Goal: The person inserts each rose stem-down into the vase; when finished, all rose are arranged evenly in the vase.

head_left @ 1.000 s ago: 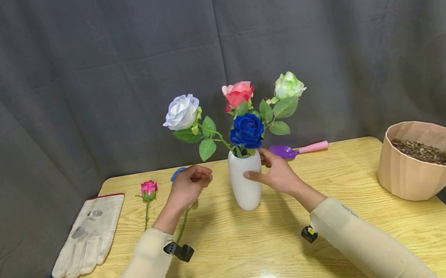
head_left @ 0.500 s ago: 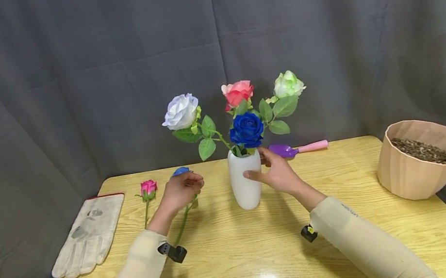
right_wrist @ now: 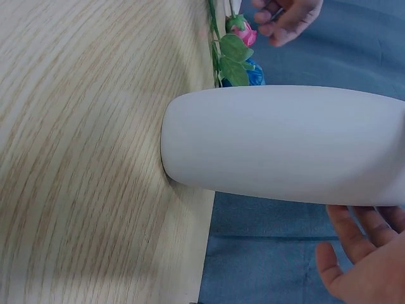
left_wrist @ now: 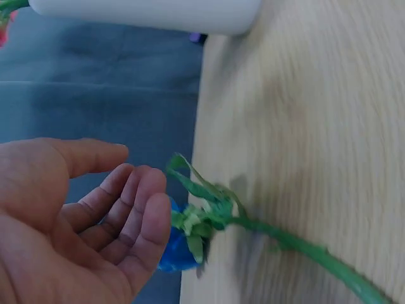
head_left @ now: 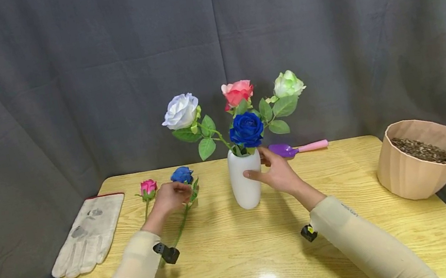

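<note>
A white vase [head_left: 245, 187] stands upright mid-table with a pale white rose [head_left: 181, 111], a coral rose [head_left: 238, 92], a dark blue rose [head_left: 246, 130] and a greenish-white rose [head_left: 288, 84]. My right hand [head_left: 278, 175] holds the vase's right side near the top, fingers behind and thumb in front. To the left, my left hand [head_left: 167, 199] hovers with loosely bent fingers and nothing in them. Close beside those fingers is a second blue rose [head_left: 182, 175] lying on the table; its leafy stem [left_wrist: 316, 253] shows in the left wrist view. A pink rose [head_left: 148, 187] lies left of it.
Pale work gloves [head_left: 92, 232] lie at the table's left edge. Behind the vase rests a purple scoop [head_left: 282, 150] with a pink handle. A peach pot [head_left: 406, 177] of dark, loose material stands at the right edge. Grey curtain [head_left: 206, 38] hangs behind.
My left hand has moved left, from near the vase to beside the blue rose on the table, uncovering its bloom. My right hand and the vase have stayed in place.
</note>
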Demonstrator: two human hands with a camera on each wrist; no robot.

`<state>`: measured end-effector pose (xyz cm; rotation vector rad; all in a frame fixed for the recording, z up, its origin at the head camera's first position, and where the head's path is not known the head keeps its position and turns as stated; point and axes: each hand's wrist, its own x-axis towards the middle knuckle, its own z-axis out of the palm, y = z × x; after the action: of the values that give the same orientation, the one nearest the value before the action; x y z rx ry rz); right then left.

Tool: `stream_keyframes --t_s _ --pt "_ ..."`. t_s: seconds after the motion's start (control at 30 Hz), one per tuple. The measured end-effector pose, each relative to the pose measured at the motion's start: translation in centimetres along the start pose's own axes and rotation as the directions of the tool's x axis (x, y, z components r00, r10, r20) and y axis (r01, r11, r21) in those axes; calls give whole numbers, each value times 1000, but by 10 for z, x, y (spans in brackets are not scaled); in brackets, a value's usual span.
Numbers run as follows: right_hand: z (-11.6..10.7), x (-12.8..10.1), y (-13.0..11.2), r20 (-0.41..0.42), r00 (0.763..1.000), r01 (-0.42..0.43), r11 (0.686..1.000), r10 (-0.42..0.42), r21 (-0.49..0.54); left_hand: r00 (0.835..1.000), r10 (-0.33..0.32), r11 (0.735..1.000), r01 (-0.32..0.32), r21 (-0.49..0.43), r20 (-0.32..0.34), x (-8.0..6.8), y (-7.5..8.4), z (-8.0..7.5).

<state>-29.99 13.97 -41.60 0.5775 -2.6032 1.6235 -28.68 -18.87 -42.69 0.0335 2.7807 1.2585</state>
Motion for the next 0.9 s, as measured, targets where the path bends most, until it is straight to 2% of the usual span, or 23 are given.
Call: stream_keyframes --t_s 0.17,0.3,0.57,0.9 --pt "0 -1 -1 6 1000 2 1000 -1 -1 998 -54 995 53 79 15 2 -12 -1" --pt "-1 -2 -2 6 1000 -2 1000 2 -6 996 -78 993 74 95 37 2 -19 -1" --pt "-1 -2 -2 2 1000 0 1000 0 -10 991 -124 990 119 77 52 1 -22 1" --pt "-1 -2 -2 4 1000 2 1000 -2 -7 983 -173 970 159 183 61 0 -23 4"
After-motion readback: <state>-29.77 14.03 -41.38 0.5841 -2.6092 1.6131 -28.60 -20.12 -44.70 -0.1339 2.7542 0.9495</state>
